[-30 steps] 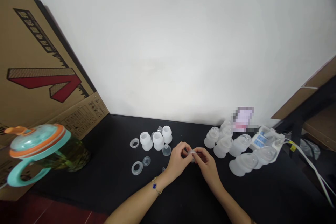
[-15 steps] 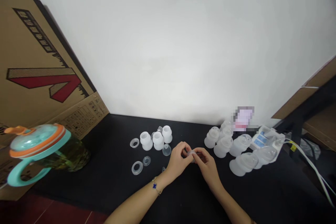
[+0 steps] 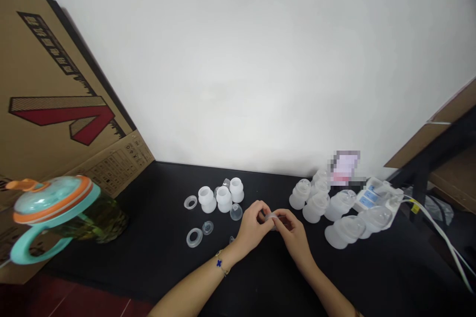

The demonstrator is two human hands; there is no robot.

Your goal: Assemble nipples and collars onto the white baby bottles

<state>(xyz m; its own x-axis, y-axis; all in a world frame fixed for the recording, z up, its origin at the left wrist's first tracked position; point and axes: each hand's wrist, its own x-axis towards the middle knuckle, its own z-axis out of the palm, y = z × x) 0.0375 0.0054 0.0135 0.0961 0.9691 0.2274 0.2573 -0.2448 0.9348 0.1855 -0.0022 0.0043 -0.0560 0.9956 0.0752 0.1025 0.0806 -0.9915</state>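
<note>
Clear silicone piece [image 3: 270, 216], unchanged two-hand grip [image 3: 273, 220]

Left edge of the black tabletop [image 3: 148, 257]: teal-handled drinking bottle [image 3: 55, 213] with orange-trimmed lid, against a leaning cardboard carton [image 3: 63, 94]. Right edge: white cable [image 3: 442, 233]. Near the far edge: pixelated pink item [image 3: 345, 168], possibly a packet.

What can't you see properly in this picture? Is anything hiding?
Head view:
The small clear piece: the left hand and right hand cover most of it, so its shape is unclear.
The pink card: blurred, so nothing on it can be read.
The blue labels: too small to read.
The white cable: cut off by the right edge.
</note>
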